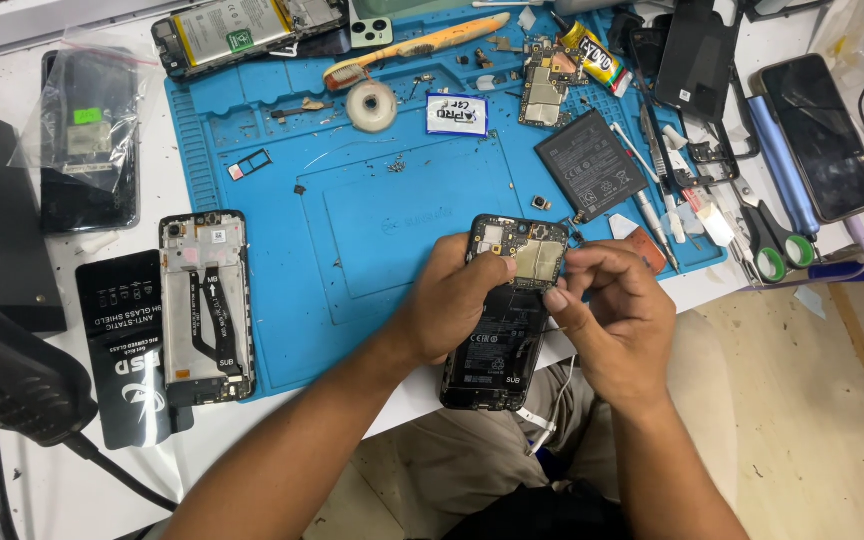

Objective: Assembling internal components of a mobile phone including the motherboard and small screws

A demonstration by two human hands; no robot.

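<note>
My left hand (449, 298) grips an opened black phone (492, 340) by its left edge, thumb on the exposed board near the top. The phone lies tilted over the near edge of the blue work mat (392, 230), back cover off. My right hand (614, 305) has its fingers pinched together at the phone's upper right corner; whether something small sits between the fingertips I cannot tell. A loose black battery (591, 163) lies just beyond the phone, and a circuit board (544, 82) farther back.
A second opened phone frame (204, 305) lies at the mat's left edge beside a black glass-protector packet (127, 345). Green-handled scissors (767, 240), tweezers, a toothbrush (417, 45), a tape roll (371, 105), other phones (820, 135) and a bagged phone (90, 140) crowd the table.
</note>
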